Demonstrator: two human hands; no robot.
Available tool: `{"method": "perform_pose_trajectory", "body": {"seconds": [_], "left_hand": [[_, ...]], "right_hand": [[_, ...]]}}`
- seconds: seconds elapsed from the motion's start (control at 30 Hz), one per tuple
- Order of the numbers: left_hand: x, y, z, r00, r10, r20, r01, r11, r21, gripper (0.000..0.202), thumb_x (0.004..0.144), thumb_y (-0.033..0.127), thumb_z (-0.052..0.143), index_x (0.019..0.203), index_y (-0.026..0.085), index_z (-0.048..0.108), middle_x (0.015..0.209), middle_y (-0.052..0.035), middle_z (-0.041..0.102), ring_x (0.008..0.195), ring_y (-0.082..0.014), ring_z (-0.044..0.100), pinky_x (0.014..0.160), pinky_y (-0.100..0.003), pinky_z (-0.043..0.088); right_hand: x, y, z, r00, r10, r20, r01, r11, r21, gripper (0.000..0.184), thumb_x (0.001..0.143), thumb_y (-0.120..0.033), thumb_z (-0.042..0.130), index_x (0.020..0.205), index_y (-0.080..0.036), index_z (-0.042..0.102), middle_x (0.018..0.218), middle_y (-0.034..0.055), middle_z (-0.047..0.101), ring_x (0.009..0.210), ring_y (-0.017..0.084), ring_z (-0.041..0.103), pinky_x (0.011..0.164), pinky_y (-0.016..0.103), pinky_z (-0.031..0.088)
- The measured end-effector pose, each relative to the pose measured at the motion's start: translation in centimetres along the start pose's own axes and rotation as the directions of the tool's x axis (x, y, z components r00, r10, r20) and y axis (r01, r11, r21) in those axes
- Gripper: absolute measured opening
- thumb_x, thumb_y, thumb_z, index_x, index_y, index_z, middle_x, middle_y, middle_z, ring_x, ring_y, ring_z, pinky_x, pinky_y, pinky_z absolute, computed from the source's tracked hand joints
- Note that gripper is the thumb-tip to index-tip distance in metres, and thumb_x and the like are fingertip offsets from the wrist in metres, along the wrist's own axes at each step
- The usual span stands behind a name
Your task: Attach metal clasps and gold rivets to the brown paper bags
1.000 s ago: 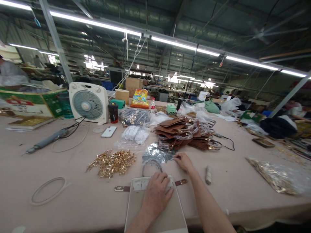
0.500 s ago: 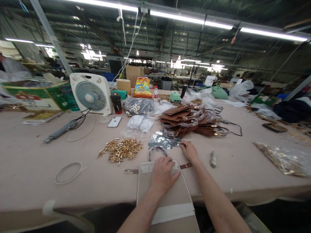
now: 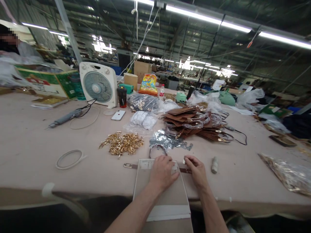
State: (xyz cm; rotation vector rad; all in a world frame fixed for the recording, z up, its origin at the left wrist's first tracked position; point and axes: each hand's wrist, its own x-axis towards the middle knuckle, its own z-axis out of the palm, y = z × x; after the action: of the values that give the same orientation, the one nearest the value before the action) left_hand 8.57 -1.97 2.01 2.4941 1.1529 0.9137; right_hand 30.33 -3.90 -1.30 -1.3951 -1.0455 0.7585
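My left hand (image 3: 162, 171) rests with its fingers stretched out on the upper part of a flat beige bag panel (image 3: 167, 195). From the panel's top edge rises a dark wrapped handle (image 3: 158, 147), and brown straps (image 3: 130, 166) with metal ends stick out at both sides. Beside the right strap, my right hand (image 3: 198, 168) pinches a small metal plate (image 3: 184, 160) between thumb and fingers. A pile of thin silvery metal plates (image 3: 164, 139) lies just beyond the handle. Left of it is a heap of small gold-coloured metal fittings (image 3: 125, 143).
Stacked brown bag pieces (image 3: 189, 121) with wrapped handles lie behind the plates. On the left are a corded screwdriver (image 3: 65, 118), a coil of white tape (image 3: 69, 159) and a fan (image 3: 98, 84). A grey cylinder (image 3: 214, 165) lies right; a person (image 3: 9, 40) is at far left.
My right hand has drawn back from the pile of silvery plates toward the right strap, a small plate now in its fingers. My left hand stays on the panel. The camera view has turned slightly.
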Motion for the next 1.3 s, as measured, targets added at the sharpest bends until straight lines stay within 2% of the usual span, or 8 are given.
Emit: {"method": "perform_pose_trajectory", "body": {"seconds": [0.1,0.27,0.63,0.8,1.07,1.13,1.23,1.3], "left_hand": [[0.0,0.0,0.1,1.0,0.003,-0.006,-0.003,1.0,0.003,0.028,0.086,0.041,0.08,0.109,0.025,0.075,0.116,-0.0055,0.069,0.114,-0.0287,0.057,0.102,-0.048,0.046],[0.1,-0.1,0.2,1.0,0.001,-0.014,-0.002,1.0,-0.002,0.026,0.088,0.04,0.079,0.108,0.025,0.075,0.115,-0.0059,0.07,0.112,-0.0287,0.057,0.1,-0.047,0.047],[0.0,-0.3,0.5,0.999,0.004,-0.032,-0.005,1.0,-0.015,0.025,0.088,0.039,0.078,0.109,0.025,0.075,0.114,-0.0052,0.07,0.112,-0.0281,0.058,0.1,-0.047,0.047],[0.1,-0.3,0.3,1.0,0.006,-0.019,-0.007,1.0,-0.011,0.029,0.087,0.039,0.079,0.111,0.024,0.073,0.114,-0.0063,0.069,0.112,-0.0285,0.058,0.101,-0.047,0.047],[0.2,0.1,0.0,1.0,-0.014,0.0,0.014,1.0,-0.012,0.03,0.086,0.037,0.08,0.112,0.024,0.07,0.111,-0.0064,0.068,0.11,-0.0293,0.058,0.1,-0.047,0.047],[0.1,0.1,0.1,1.0,-0.014,-0.01,0.014,1.0,-0.016,0.03,0.086,0.035,0.08,0.113,0.025,0.07,0.113,-0.0058,0.068,0.112,-0.0293,0.057,0.101,-0.047,0.046],[0.2,0.1,0.2,1.0,-0.005,-0.011,0.005,1.0,-0.018,0.03,0.085,0.033,0.08,0.113,0.025,0.07,0.115,-0.0053,0.068,0.113,-0.0294,0.058,0.102,-0.047,0.045],[0.2,0.1,0.2,1.0,-0.002,-0.005,0.002,1.0,-0.022,0.03,0.085,0.031,0.08,0.112,0.025,0.07,0.116,-0.0054,0.068,0.113,-0.0295,0.058,0.103,-0.048,0.045]], "right_hand": [[-1.5,-1.0,0.2,0.991,0.03,0.134,-0.034,0.999,0.029,0.039,0.08,-0.056,0.084,0.096,-0.021,0.079,0.092,0.0056,0.074,0.085,0.025,0.068,0.075,0.034,0.059],[-1.2,-2.0,0.8,0.936,-0.092,0.341,0.15,0.978,-0.147,0.03,0.088,-0.052,0.077,0.091,-0.022,0.079,0.098,0.007,0.076,0.095,0.026,0.069,0.091,0.036,0.054],[-0.7,-2.2,1.2,0.904,-0.084,0.419,0.222,0.929,-0.294,0.033,0.095,-0.053,0.066,0.1,-0.022,0.077,0.104,0.0078,0.076,0.099,0.027,0.068,0.096,0.038,0.052],[-0.4,-2.2,1.4,0.884,-0.11,0.454,0.289,0.892,-0.347,0.026,0.097,-0.047,0.064,0.096,-0.024,0.076,0.1,0.0062,0.074,0.1,0.026,0.066,0.095,0.037,0.049],[-1.2,-2.7,1.8,0.891,-0.167,0.423,0.313,0.901,-0.302,0.019,0.096,-0.042,0.068,0.098,-0.025,0.076,0.099,0.0049,0.071,0.097,0.024,0.066,0.093,0.036,0.051],[-1.0,-2.4,1.6,0.908,-0.171,0.382,0.286,0.919,-0.27,0.021,0.095,-0.044,0.07,0.102,-0.024,0.076,0.102,0.0053,0.072,0.097,0.024,0.067,0.09,0.035,0.052],[0.6,-1.0,0.8,0.976,-0.173,0.133,0.2,0.953,-0.229,0.037,0.095,-0.052,0.066,0.114,-0.021,0.073,0.104,0.0078,0.074,0.092,0.024,0.069,0.083,0.034,0.056],[2.4,0.2,0.0,0.976,-0.192,-0.1,0.161,0.952,-0.262,0.046,0.095,-0.057,0.059,0.116,-0.018,0.071,0.103,0.0101,0.075,0.09,0.026,0.07,0.081,0.036,0.057]]}}
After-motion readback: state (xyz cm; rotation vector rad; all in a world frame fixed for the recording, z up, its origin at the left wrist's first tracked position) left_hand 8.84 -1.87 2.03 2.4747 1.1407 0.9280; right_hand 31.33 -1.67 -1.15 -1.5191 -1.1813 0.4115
